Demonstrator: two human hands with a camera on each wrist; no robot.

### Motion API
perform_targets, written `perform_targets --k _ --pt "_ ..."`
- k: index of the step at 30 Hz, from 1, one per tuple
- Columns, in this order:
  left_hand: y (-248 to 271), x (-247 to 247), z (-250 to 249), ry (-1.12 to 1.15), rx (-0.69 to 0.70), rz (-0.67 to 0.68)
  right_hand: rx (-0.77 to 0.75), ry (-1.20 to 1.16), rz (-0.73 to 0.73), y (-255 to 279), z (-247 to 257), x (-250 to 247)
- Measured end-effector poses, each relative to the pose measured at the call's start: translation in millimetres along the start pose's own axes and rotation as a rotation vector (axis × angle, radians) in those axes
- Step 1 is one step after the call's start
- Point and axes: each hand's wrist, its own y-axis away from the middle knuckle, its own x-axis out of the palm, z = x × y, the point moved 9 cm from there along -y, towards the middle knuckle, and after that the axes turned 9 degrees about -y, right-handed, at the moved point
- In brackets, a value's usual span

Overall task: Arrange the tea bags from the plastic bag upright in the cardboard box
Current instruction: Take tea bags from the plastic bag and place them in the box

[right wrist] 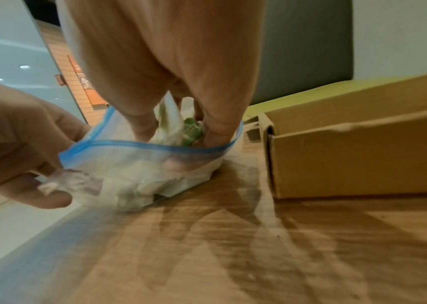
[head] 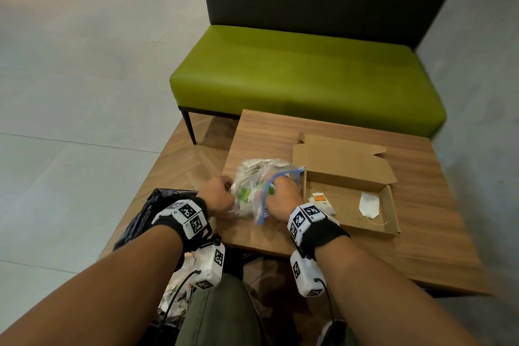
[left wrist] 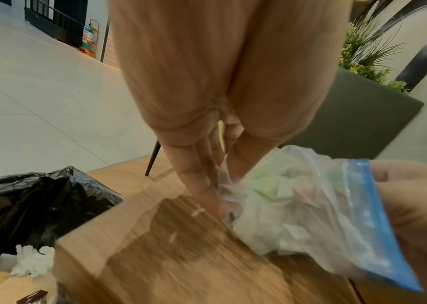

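**Early in the job: two tea bags in the box, most still in the bag**

From the head camera, the person is working at a wooden table (head: 421,205) with the plastic bag (head: 261,185) lying just left of the open cardboard box (head: 348,177). One box and one bag are showing. Inside the box two tea bags are lying flat, not upright: one with a red tag (head: 320,199) at the near left corner, one white one (head: 369,205) towards the right. So the arranging is judged to be barely begun, and both placed bags are probably needing to be stood up. The left hand (head: 219,196) is gripping the bag's left side; the right hand (head: 280,196) is reaching into its blue-zipped mouth. A black rubbish bag (head: 146,213) is sitting beside the person's left arm.

From the left wrist, the left hand's fingers (left wrist: 196,172) are pinching a fold of the clear plastic against the table. The bag is bulging with crumpled white tea bags and green tags; they are too jumbled to count, but clearly several.

From the right wrist, the right hand's fingers (right wrist: 217,131) are dipping inside the bag's opening, closing around a white tea bag with a green tag (right wrist: 191,131). Whether it is firmly grasped is hard to tell. The box's side wall is standing just to the right, apart from the bag.
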Motion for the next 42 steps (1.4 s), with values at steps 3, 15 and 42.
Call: perform_targets --k 3,15,42 --pt "-1.5 -2.8 3.8 0.023 0.000 0.001 0.030 0.027 -0.026 1.2 -8.9 -8.1" --pt "4.7 19.8 -8.8 0.081 0.057 0.175 0.088 0.189 0.134 1.1 -16.3 10.6" --pt "-0.9 17.9 -10.7 0.029 -0.050 0.038 -0.023 0.247 0.128 9.8 -22.3 11.8"
